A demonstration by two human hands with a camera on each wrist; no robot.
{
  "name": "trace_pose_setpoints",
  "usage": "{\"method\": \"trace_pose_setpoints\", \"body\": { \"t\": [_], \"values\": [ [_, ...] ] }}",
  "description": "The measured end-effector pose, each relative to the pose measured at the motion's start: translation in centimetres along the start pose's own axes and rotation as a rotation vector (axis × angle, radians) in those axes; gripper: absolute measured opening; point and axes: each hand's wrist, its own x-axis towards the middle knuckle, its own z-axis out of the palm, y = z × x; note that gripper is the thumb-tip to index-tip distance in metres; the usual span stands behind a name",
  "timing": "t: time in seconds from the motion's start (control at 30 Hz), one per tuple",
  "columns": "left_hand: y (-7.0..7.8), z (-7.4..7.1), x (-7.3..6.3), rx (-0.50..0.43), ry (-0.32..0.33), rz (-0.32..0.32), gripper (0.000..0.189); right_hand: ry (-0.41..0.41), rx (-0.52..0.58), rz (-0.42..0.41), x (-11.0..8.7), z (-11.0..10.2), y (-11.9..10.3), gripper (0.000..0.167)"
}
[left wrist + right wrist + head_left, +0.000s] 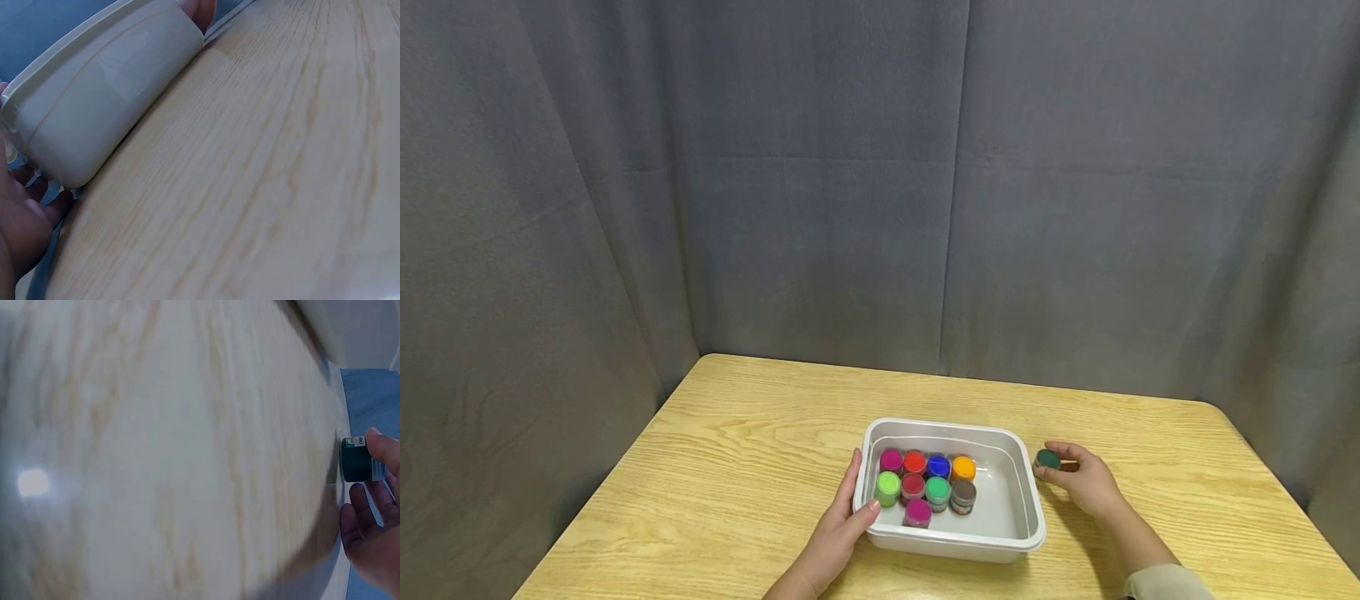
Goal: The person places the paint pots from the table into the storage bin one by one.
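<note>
My left hand (841,525) grips the left side of a white plastic tub (951,542), thumb over the rim and fingers along the outer wall. In the left wrist view the fingers (59,206) lie by the tub's lower corner. Inside the tub stand several small paint jars, among them a lime green jar (887,488), an orange jar (963,468) and a brown jar (963,497). To the right of the tub, my right hand (1088,483) pinches a dark green paint jar (356,464) between thumb and fingers, close to the tabletop.
The wood-grain table (737,467) carries the tub near its front edge. Grey curtains (820,208) hang behind the table and on both sides. In the tub, the jars sit in rows toward the left, with bare floor (1000,500) at the right.
</note>
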Motion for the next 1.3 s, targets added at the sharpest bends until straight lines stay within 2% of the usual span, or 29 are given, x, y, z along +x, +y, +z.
{"method": "trace_pose_setpoints", "body": {
  "t": [0.33,0.8,0.93,1.3],
  "values": [
    [0.0,0.0,0.1,0.016,0.011,0.000,0.072,0.008,-0.001,-0.019,-0.1,-0.9,-0.9,0.064],
    [-0.1,0.0,0.0,0.010,0.010,0.005,0.073,0.039,0.012,-0.106,-1.1,-2.3,-4.6,0.065],
    [-0.1,-0.1,0.0,0.008,0.006,-0.001,0.073,0.037,0.025,-0.129,-1.3,-2.1,-5.9,0.063],
    [-0.1,0.1,0.0,0.017,0.016,-0.007,0.073,-0.044,0.090,-0.180,-2.2,-0.6,-8.5,0.058]
  ]
}}
